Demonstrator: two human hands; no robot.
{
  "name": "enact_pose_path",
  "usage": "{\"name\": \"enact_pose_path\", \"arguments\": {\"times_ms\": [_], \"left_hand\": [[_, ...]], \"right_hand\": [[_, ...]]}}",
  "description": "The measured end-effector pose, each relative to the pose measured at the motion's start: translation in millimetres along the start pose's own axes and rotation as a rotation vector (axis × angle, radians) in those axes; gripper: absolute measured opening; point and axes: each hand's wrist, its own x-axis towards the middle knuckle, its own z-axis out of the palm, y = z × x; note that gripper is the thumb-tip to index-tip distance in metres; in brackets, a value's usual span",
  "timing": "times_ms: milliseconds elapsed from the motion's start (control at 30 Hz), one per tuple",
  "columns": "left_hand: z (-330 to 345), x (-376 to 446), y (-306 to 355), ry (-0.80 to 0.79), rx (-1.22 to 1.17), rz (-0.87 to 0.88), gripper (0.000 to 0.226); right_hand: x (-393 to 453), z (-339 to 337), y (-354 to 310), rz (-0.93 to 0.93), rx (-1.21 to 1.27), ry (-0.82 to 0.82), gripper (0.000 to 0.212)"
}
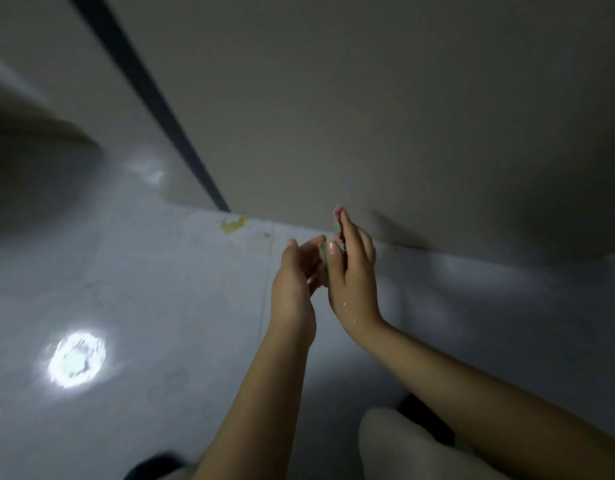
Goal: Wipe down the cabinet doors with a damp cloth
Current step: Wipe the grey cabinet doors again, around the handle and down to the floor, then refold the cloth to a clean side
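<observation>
Refolding the cloth (338, 233) low by the cabinet door (368, 116): right hand (353, 271) pinching it, left hand (297, 271) loose-fingered alongside. Best flattened into a pad first.

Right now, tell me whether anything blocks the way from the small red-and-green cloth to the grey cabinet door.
Nothing visible does. The red-and-green cloth, gripped by the right hand, sits just before the grey cabinet door.

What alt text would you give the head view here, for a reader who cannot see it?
Two bare hands meet low in front of a pale cabinet door: the right hand holds a small red and green cloth, and the left hand is open beside it. Below lies a grey floor with a bright light reflection and a yellowish stain.
</observation>
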Motion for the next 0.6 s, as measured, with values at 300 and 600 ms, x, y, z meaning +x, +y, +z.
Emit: {"name": "enact_pose_path", "arguments": {"times_ms": [300,600], "left_hand": [[-97,-132,123,0.126,-0.103,-0.084,0.032],[-229,-239,226,0.217,-0.16,0.012,0.031]], "right_hand": [[-62,34,-187,0.061,-0.053,-0.321,0.039],[-119,122,-363,0.046,-0.059,-0.474,0.041]]}}
